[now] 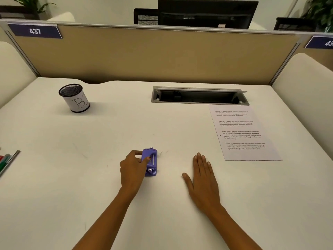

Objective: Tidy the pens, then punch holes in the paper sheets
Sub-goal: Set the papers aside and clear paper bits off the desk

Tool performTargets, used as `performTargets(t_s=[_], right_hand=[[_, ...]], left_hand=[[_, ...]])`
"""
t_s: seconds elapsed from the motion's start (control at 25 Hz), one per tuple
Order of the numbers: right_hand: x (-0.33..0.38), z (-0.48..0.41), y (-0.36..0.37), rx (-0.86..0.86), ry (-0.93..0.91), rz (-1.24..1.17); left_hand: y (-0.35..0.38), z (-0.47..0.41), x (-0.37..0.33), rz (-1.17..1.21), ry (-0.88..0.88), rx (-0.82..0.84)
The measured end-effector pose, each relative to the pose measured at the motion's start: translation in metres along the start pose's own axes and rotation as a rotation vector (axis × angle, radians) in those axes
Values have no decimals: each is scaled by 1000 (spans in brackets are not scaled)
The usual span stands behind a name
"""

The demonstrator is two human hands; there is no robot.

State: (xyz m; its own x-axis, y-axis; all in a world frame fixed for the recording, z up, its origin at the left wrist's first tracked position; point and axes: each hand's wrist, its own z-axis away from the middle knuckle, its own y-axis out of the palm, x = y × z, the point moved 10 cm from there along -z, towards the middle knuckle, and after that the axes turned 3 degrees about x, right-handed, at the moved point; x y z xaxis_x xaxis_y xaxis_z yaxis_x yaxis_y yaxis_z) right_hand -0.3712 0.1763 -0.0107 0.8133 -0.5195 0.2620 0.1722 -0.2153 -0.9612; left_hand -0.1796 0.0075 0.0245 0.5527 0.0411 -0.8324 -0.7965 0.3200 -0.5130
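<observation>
A small purple hole punch (151,162) lies on the white desk (108,134) near its middle. My left hand (132,167) grips the punch from its left side, thumb and fingers closed on it. My right hand (202,175) rests flat on the desk to the right, palm down, fingers together, holding nothing. A printed paper sheet (243,132) lies at the right, beyond my right hand. Several pens (6,160), red and green among them, lie at the far left edge, partly cut off. A black mesh pen cup (74,97) marked "B" stands at the back left.
An open grey cable tray slot (199,96) is sunk into the desk at the back, just above the paper. A tan partition (153,55) closes the far side. Cream side panels stand left and right.
</observation>
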Motion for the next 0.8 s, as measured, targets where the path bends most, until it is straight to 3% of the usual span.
performTargets(t_s=[0.8], right_hand=[[0,0,-1,-26,-7,-12]], left_hand=[[-75,3,47,18,-36,-181]])
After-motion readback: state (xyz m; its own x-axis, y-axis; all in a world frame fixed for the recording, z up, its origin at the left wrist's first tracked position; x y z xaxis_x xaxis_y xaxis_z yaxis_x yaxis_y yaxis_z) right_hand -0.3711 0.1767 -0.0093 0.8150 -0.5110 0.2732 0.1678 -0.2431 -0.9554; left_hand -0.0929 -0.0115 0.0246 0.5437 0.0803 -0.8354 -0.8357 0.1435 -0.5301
